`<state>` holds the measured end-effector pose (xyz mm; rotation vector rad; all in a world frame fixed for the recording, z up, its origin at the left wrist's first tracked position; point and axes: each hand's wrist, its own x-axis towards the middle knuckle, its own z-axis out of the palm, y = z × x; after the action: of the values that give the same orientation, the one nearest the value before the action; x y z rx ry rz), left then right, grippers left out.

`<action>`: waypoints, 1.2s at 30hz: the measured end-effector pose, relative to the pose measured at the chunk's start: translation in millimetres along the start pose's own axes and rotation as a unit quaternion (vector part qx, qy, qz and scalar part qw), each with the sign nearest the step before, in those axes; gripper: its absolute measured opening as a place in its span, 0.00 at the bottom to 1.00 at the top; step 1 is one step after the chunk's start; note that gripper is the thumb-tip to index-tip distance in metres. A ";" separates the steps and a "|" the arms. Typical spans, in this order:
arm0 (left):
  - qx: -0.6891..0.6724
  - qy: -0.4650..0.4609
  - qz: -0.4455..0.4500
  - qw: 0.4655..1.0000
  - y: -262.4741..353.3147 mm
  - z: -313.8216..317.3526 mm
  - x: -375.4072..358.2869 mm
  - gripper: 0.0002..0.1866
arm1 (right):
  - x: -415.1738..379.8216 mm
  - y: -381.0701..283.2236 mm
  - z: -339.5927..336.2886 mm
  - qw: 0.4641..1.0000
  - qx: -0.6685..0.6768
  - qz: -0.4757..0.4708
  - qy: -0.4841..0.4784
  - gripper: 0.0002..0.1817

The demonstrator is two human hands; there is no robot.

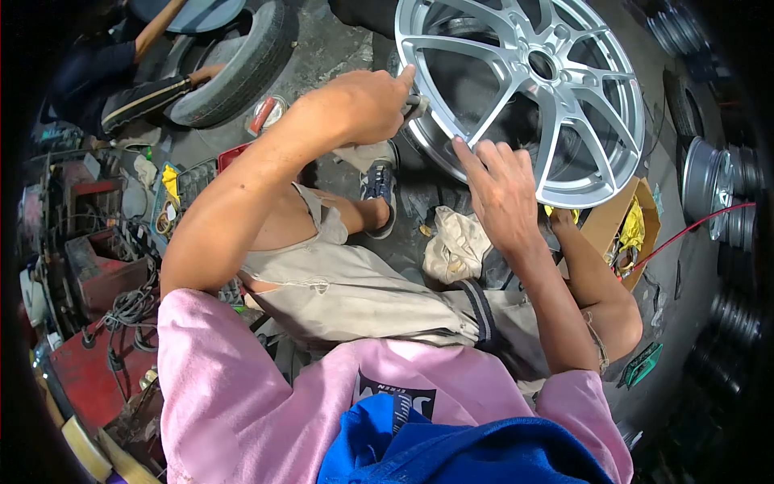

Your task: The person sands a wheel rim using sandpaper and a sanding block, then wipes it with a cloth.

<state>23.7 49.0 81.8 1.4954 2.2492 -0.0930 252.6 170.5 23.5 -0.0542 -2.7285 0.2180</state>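
Observation:
A silver multi-spoke car wheel rim [542,95] fills the upper right, tilted, close in front of my knees. My left hand [367,105] is closed at the rim's left edge. A small grey end sticks out beside its fingers, but I cannot make out what it belongs to. Below that hand hangs a pale piece of cloth [364,153]. My right hand [504,189] lies at the near outer edge of the rim, index finger stretched onto the metal and other fingers loosely bent, holding nothing. A crumpled off-white rag [456,245] is between my legs.
Another person's arm [158,29] and leg are at upper left, beside a worn tire [242,68]. A cardboard box [633,230] with yellow material stands right of my knee. More wheel rims [709,189] line the right side. A red toolbox [101,363] and cables [129,315] are at left.

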 end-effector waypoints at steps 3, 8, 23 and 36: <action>-0.008 0.018 0.015 1.000 -4.7 3.7 -0.4 0.40 | -10.9 3.2 -6.0 1.000 0.002 -0.004 -0.011 0.24; -0.019 0.004 0.015 1.000 -1.1 1.6 -0.1 0.41 | -7.3 1.2 0.4 1.000 0.000 0.002 0.003 0.24; -0.013 -0.053 -0.008 0.998 5.2 -6.5 0.2 0.41 | -12.1 18.6 -10.6 0.999 -0.021 0.028 -0.017 0.22; -0.003 -0.041 -0.012 0.999 5.7 -6.9 -0.1 0.41 | -4.6 18.3 -8.5 1.000 0.018 0.001 -0.009 0.25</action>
<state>26.6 53.3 89.1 1.4349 2.2013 -0.1511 260.2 189.5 26.5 -0.0459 -2.7413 0.2699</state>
